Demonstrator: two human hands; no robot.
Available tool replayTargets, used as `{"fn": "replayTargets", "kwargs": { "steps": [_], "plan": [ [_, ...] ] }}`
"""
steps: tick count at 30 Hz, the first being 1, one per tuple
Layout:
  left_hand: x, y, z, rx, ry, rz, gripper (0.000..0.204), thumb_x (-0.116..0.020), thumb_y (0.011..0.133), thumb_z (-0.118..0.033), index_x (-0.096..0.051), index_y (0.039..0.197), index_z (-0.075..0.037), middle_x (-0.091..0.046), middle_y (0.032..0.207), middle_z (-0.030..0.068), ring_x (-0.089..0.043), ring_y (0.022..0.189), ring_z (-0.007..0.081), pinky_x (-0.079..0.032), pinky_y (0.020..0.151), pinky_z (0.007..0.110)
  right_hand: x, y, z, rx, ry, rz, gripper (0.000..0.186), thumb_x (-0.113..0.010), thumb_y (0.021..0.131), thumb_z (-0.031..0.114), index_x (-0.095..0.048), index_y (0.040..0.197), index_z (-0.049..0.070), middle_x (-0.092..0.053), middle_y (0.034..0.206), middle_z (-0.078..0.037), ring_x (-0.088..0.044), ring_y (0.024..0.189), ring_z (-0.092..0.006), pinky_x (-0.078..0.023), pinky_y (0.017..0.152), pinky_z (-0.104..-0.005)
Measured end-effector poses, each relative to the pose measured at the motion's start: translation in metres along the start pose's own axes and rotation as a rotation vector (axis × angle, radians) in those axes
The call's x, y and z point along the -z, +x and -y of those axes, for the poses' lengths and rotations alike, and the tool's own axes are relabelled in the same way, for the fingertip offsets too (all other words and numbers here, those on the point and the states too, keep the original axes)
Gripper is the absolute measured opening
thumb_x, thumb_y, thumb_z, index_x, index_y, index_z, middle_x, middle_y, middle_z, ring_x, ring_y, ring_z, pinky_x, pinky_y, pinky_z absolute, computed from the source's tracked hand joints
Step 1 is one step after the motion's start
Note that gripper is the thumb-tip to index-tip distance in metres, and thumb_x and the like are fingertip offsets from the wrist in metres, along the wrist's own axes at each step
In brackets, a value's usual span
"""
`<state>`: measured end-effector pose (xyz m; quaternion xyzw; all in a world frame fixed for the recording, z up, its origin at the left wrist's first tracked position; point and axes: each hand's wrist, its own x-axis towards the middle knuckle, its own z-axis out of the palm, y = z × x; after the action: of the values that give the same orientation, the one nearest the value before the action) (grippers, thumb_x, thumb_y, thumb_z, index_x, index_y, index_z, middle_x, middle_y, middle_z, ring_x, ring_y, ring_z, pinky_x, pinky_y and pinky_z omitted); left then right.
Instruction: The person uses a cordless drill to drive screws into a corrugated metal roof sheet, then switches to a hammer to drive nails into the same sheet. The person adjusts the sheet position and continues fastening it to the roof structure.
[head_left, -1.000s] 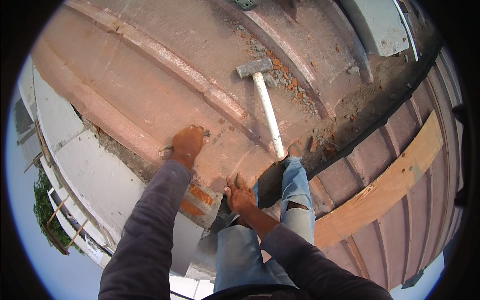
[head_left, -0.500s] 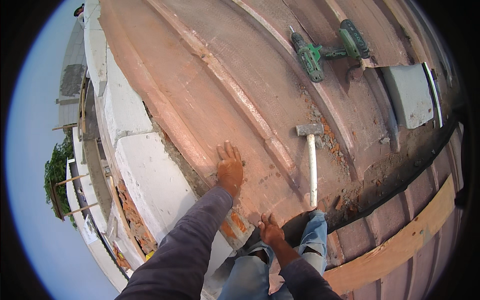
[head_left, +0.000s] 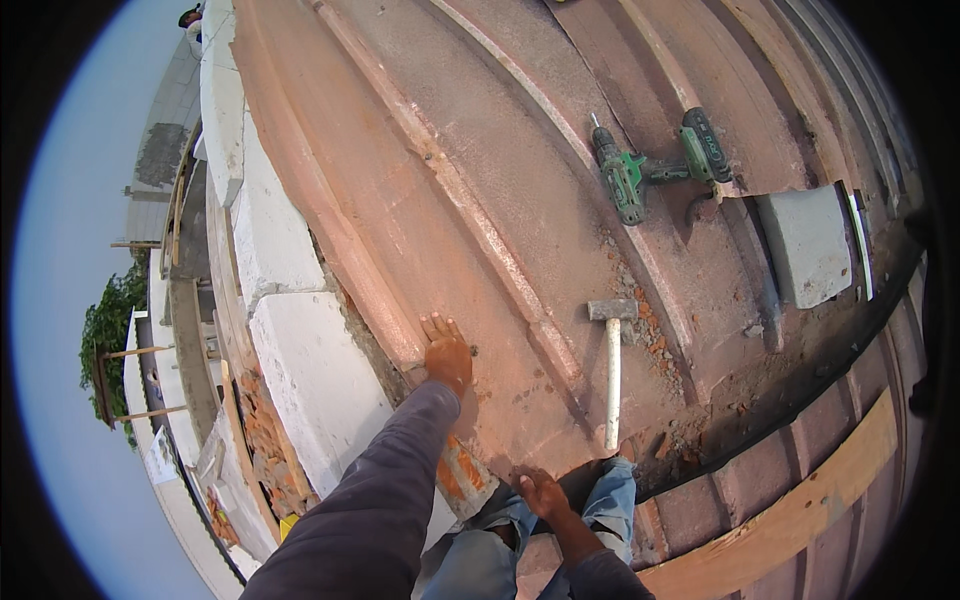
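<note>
My left hand point(head_left: 448, 358) lies flat with fingers spread on a reddish-brown ribbed roofing sheet point(head_left: 470, 290), close to its left edge. Nearer my knees, my right hand point(head_left: 543, 495) is closed at the sheet's near edge, thumb on top; part of its fingers is hidden. Right of the hands, a hammer point(head_left: 613, 375) with a grey head and white handle rests on the sheet, its handle end close to my knee. Farther off lies a green and black cordless drill point(head_left: 655, 165), bit pointing away. Neither hand touches these tools.
White blocks point(head_left: 315, 370) form a wall along the sheet's left edge, with a drop beyond. A pale block point(head_left: 808, 245) stands at right. Brick rubble point(head_left: 650, 340) is scattered beside the hammer. A wooden plank point(head_left: 780, 530) lies across lower sheets. Another person point(head_left: 190, 20) shows far left.
The view has shifted, so the tools and far sheet appear lower. My left hand stays flat on the sheet. My right hand's fingers have drawn together at the edge.
</note>
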<state>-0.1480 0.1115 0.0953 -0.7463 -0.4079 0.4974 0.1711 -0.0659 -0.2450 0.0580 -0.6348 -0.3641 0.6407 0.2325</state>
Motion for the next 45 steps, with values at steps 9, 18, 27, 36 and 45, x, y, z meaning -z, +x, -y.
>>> {"fn": "replayTargets", "kwargs": {
  "steps": [9,18,27,36,45],
  "plan": [
    [-0.002,-0.010,-0.006,0.085,-0.300,-0.163,0.065,-0.066,0.097,-0.031,-0.050,0.151,0.003,-0.038,0.163,0.0292,-0.041,0.147,0.0494,-0.043,0.116,0.047,0.106,-0.215,-0.141,-0.100,-0.247,-0.180,0.044,-0.063,0.103,0.031,-0.067,0.124,-0.007,-0.072,0.114,-0.029,-0.070,0.107,-0.0398,-0.055,0.094,-0.0483],
    [0.095,-0.205,-0.018,-0.262,-1.330,0.111,0.060,-0.046,0.107,-0.049,-0.065,0.123,0.006,-0.068,0.116,0.0356,-0.065,0.112,0.0511,-0.050,0.098,0.057,0.132,-0.288,-0.183,0.509,-0.228,-0.238,0.027,-0.052,0.107,0.016,-0.066,0.123,-0.001,-0.069,0.096,-0.008,-0.064,0.089,-0.0222,-0.054,0.081,-0.0358],
    [0.145,-0.386,-0.033,-0.215,-2.137,0.292,0.053,-0.046,0.110,-0.045,-0.064,0.131,-0.001,-0.073,0.112,0.0164,-0.070,0.106,0.0293,-0.054,0.089,0.042,0.186,-0.244,0.153,-0.084,0.299,0.147,0.035,-0.065,0.102,0.028,-0.073,0.124,0.002,-0.073,0.097,-0.008,-0.067,0.088,-0.0179,-0.056,0.079,-0.0369],
    [0.033,-0.442,0.011,-0.264,-1.758,0.233,0.065,-0.062,0.099,-0.055,-0.064,0.136,-0.001,-0.072,0.123,0.0187,-0.067,0.120,0.0315,-0.050,0.103,0.042,0.194,-0.201,0.142,-0.276,-0.218,0.116,0.031,-0.061,0.101,0.025,-0.072,0.096,-0.003,-0.070,0.078,-0.013,-0.067,0.062,-0.0249,-0.050,0.054,-0.0413],
    [-0.095,-0.600,0.007,0.226,-1.988,0.558,0.083,-0.063,0.093,-0.067,-0.062,0.141,0.000,-0.066,0.139,0.0213,-0.062,0.129,0.0347,-0.048,0.106,0.042,0.212,-0.160,0.076,-0.591,-0.466,0.026,0.025,-0.055,0.102,0.015,-0.073,0.104,-0.002,-0.071,0.084,-0.017,-0.069,0.074,-0.0296,-0.052,0.057,-0.0475]
  ]
}}
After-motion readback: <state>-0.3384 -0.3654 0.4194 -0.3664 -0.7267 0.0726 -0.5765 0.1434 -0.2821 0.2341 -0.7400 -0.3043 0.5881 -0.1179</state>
